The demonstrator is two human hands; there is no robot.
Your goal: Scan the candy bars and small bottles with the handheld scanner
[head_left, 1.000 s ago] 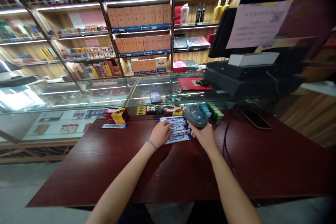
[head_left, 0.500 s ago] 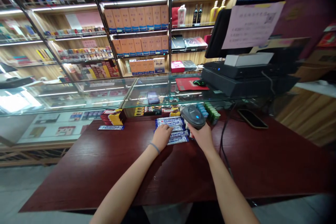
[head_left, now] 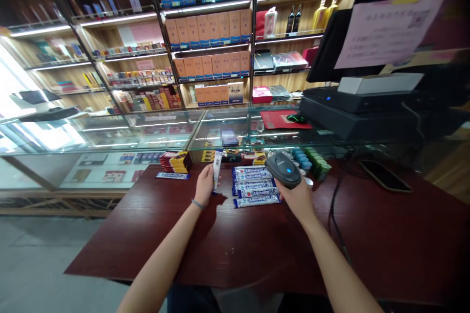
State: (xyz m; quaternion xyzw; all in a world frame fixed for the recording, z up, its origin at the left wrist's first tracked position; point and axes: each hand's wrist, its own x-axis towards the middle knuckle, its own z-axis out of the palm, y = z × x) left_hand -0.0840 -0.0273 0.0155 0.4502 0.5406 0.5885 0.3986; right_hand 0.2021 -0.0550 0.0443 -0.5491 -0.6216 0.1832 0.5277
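Observation:
My left hand (head_left: 204, 186) is closed on a blue and white candy bar (head_left: 217, 170) and holds it upright above the dark red table (head_left: 257, 244). To its right, several more of the same bars (head_left: 254, 187) lie in a row on the table. My right hand (head_left: 298, 196) grips a dark barcode scanner (head_left: 283, 169) with a blue light, held just right of that row. The scanner's cable (head_left: 336, 225) runs back over the table.
A stack of red and yellow packets (head_left: 175, 161) and one flat blue bar (head_left: 172, 175) lie at the left. Blue and green rolls (head_left: 312, 160) stand behind the scanner. A phone (head_left: 385, 175) lies at the right. A glass counter (head_left: 147, 129) and a till (head_left: 367, 107) stand behind.
My left hand has lifted one bar off the row and moved it left, standing it upright. The right hand with the scanner has stayed beside the row. The camera view shifted.

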